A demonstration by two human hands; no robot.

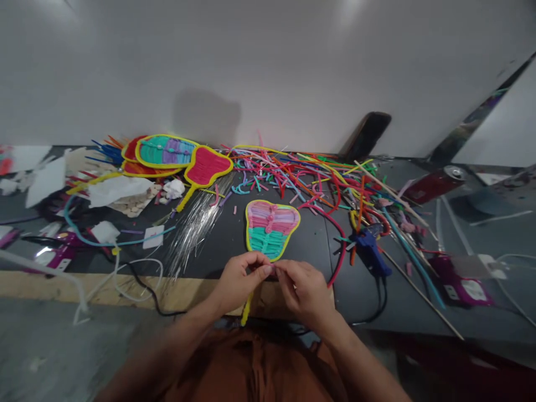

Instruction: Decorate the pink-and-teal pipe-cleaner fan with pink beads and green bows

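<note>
In front of me on the dark table (218, 245) lies a flat pipe-cleaner piece (272, 229), striped pink, purple and teal with a yellow rim. Right at its narrow lower end, my left hand (243, 279) and my right hand (307, 287) meet, thumbs and fingertips pinched together. Whatever sits between the fingertips is too small to name; a speck of pink shows there. A yellow pipe-cleaner stem (247, 310) pokes out below my left hand, its upper part hidden by the hand.
Finished pipe-cleaner shapes (167, 152) lie stacked back left, beside silver tinsel strands (196, 223). Loose pipe cleaners (285, 173) heap along the wall. At right are a blue glue gun (371, 251), a red can (435, 184), a leaning phone (368, 134) and a purple power strip (460, 282).
</note>
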